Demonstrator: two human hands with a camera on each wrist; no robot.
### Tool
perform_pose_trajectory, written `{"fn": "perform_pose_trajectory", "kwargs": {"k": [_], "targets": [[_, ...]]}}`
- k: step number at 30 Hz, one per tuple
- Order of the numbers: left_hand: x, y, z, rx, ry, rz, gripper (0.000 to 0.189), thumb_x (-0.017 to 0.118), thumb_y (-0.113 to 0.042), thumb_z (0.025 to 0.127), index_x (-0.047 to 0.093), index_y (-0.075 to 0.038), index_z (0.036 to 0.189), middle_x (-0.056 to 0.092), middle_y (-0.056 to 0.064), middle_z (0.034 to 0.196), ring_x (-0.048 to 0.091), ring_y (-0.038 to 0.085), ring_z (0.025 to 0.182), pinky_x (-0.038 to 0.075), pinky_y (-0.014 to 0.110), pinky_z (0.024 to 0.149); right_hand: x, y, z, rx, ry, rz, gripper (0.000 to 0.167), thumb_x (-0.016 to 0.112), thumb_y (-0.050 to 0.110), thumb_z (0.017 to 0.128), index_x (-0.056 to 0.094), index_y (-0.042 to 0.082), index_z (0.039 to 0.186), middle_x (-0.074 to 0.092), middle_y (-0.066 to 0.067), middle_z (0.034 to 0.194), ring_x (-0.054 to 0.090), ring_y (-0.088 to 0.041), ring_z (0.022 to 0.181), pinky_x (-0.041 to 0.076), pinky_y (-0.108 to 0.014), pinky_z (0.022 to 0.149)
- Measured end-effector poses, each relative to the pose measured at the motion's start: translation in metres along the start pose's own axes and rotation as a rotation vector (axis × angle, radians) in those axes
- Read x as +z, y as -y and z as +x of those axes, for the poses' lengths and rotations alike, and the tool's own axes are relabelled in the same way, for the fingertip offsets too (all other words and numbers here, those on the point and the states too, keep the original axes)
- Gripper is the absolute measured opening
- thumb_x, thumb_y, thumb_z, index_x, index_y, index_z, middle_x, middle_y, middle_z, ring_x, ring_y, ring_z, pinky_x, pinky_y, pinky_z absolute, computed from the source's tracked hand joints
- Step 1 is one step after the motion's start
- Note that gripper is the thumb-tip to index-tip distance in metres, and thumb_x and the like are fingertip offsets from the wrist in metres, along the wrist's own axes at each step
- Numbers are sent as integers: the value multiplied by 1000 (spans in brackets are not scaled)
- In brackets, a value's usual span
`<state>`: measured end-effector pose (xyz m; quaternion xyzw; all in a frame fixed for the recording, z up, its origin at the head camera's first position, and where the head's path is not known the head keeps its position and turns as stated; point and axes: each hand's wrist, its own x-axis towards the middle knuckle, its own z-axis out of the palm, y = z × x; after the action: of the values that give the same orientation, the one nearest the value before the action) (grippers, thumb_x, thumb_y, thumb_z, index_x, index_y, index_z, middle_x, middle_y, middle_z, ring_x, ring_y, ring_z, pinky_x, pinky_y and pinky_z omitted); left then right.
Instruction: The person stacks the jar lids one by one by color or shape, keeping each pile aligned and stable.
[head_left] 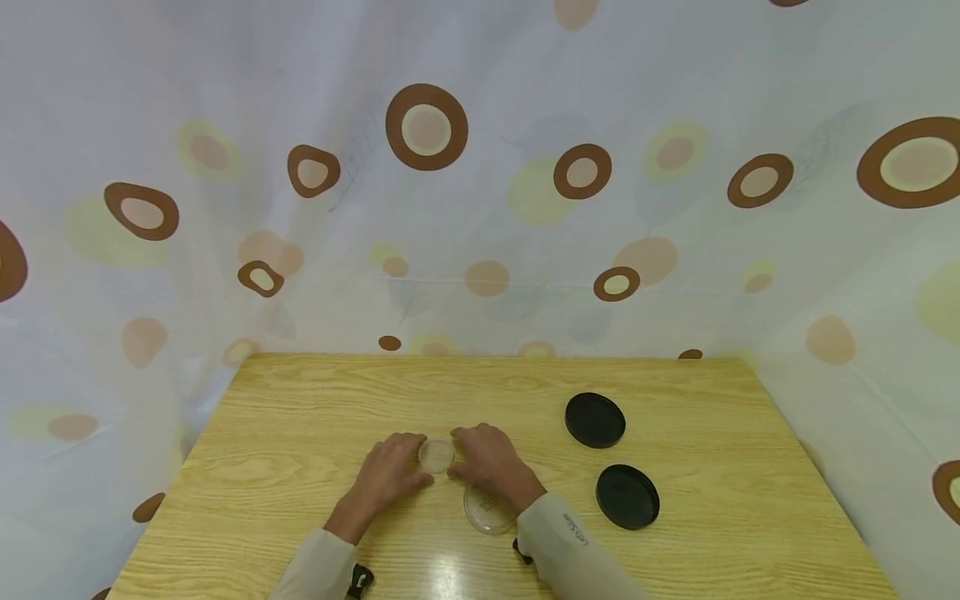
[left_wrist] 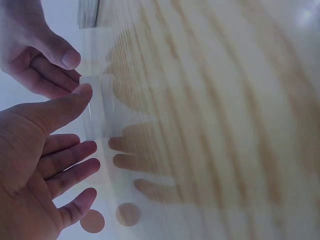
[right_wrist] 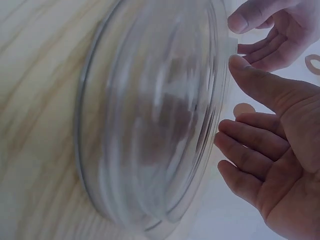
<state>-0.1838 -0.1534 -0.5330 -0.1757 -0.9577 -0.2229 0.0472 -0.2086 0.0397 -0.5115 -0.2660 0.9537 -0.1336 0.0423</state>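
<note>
A small clear round dish (head_left: 437,456) sits on the wooden table between the two hands. My left hand (head_left: 390,472) is at its left side, thumb and fingers spread around the rim. From the right, my right hand (head_left: 489,458) frames the same dish with thumb and fingers apart. In the left wrist view the thumb overlaps the small dish (left_wrist: 100,112); whether it touches cannot be told. Partly under the right wrist lies a larger clear round dish (head_left: 483,520) with faint marks. Its stacked transparent rims (right_wrist: 150,125) fill much of the right wrist view.
Two black round shallow lids or dishes lie to the right, a farther one (head_left: 595,420) and a nearer one (head_left: 627,497). The wooden table (head_left: 300,417) ends at a white patterned curtain (head_left: 480,233), which also hangs at both sides.
</note>
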Motion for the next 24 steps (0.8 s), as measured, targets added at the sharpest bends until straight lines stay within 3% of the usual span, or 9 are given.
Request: {"fn": "perform_pose_trajectory", "kwargs": {"k": [9,16,24], "targets": [[3,0,1,-1,5,9,48,82,-22,72,64,-2,112,68,12,109,63,28,100,51,45,84,4,3,4,-29,-12,53,34,78,30,77,66,9,101,69,1,84,61,-13,73,48,-25,63],[3,0,0,-5,13,1,48,81,-22,74,64,-2,114,68,13,112,62,30,103,51,47,86,5,6,6,-2,8,59,41,77,28,79,66,9,113,72,-2,97,65,-19,87,52,-30,74],[4,0,1,-25,25,8,45,78,-22,76,64,-2,114,67,12,113,62,30,105,50,48,87,9,8,7,17,7,74,40,77,26,79,66,10,114,72,-2,97,65,-20,88,52,-32,75]]}}
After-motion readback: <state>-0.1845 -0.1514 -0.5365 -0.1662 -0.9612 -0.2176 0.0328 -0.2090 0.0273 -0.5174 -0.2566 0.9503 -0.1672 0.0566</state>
